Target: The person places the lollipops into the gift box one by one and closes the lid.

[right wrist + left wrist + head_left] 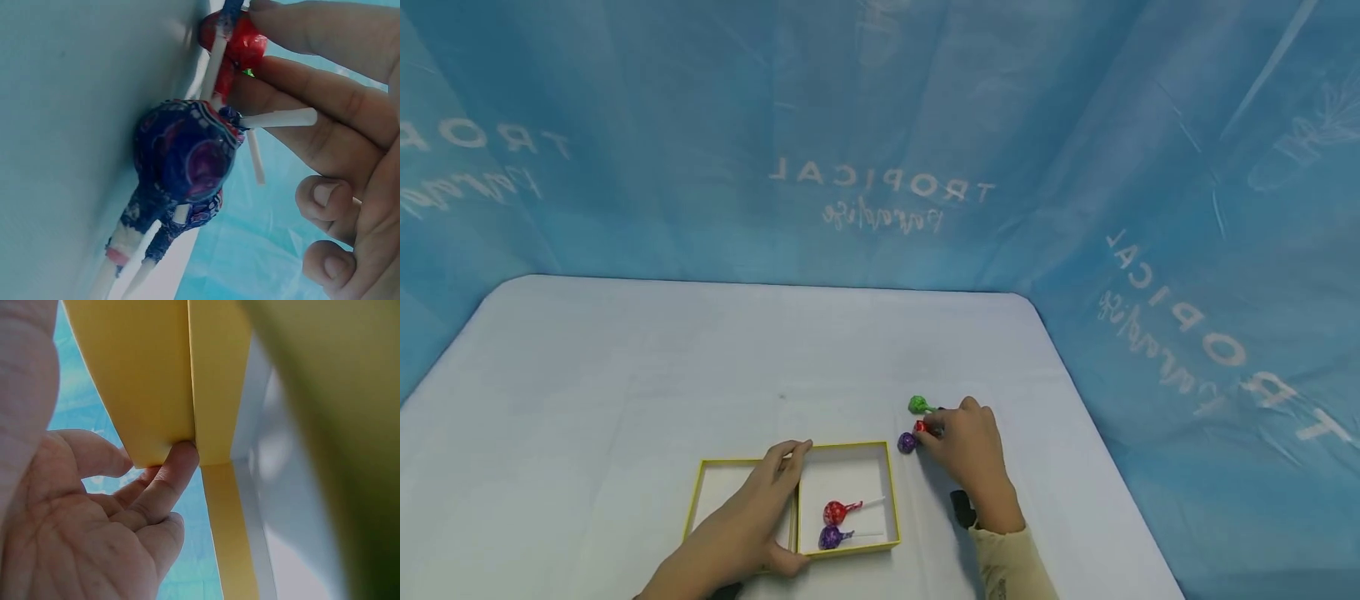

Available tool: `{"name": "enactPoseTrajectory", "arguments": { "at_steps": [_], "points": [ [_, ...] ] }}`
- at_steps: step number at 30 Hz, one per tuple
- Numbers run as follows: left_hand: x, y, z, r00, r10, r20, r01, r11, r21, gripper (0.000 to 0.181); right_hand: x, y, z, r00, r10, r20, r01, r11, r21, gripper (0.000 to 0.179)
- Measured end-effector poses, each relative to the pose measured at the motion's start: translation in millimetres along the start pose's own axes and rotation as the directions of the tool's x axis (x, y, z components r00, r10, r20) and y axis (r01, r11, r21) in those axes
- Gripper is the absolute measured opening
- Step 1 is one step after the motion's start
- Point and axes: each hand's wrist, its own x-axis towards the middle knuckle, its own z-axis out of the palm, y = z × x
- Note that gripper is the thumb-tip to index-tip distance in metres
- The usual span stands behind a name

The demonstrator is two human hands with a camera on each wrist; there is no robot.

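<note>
My left hand (748,521) spans a shallow yellow-edged box (892,500) with a white inside, thumb at its near edge and fingers at its far edge. In the left wrist view, fingertips (181,456) press the box's yellow outer wall (144,381). Inside the box lie a red lollipop (834,512) and a purple lollipop (830,537), sticks pointing right. To the right of the box, my right hand (970,450) pinches another red lollipop (247,44) between thumb and fingers. Close by are a green lollipop (918,405) and a purple one (907,442).
Left of the box stands a matching yellow-edged tray (700,492), partly hidden by my left hand. Dark blue-purple lollipops (184,153) lie near the right hand in the right wrist view. A white cloth (625,358) covers the table, with blue printed curtains (880,100) around it.
</note>
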Motion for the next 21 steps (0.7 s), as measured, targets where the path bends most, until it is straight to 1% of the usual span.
{"name": "enactPoseTrajectory", "arguments": {
  "at_steps": [4, 8, 11, 13, 16, 21],
  "points": [
    [-1.0, -1.4, 0.8, 1.000, 0.019, -0.021, -0.019, 1.000, 0.003, 0.125, -0.9, -0.9, -1.0, 1.000, -0.010, -0.008, 0.010, 1.000, -0.022, 0.021],
    [-2.5, 0.2, 1.3, 1.000, 0.009, -0.006, -0.009, 1.000, -0.006, 0.125, -4.3, -0.4, -1.6, 1.000, -0.006, 0.007, 0.006, 1.000, -0.013, 0.022],
    [-1.4, 0.4, -0.4, 1.000, -0.011, 0.007, 0.011, 1.000, -0.012, 0.126, -3.4, -0.2, -2.0, 1.000, -0.013, -0.011, 0.013, 1.000, 0.004, 0.021],
    [-0.5, -0.2, -1.3, 1.000, -0.014, 0.002, 0.014, 1.000, -0.007, 0.126, -1.8, -0.4, -2.4, 0.999, -0.021, -0.029, 0.021, 1.000, 0.010, 0.020],
    [0.3, -0.6, -1.7, 1.000, -0.006, -0.014, 0.006, 1.000, 0.011, 0.125, -0.2, 0.3, -1.6, 0.998, -0.032, -0.044, 0.032, 0.999, 0.007, 0.020],
    [-0.2, 0.3, 0.3, 0.999, 0.021, -0.033, -0.020, 0.999, 0.025, 0.123, -0.8, 2.5, 0.4, 0.998, -0.040, -0.044, 0.041, 0.999, 0.013, 0.018]
  ]
}}
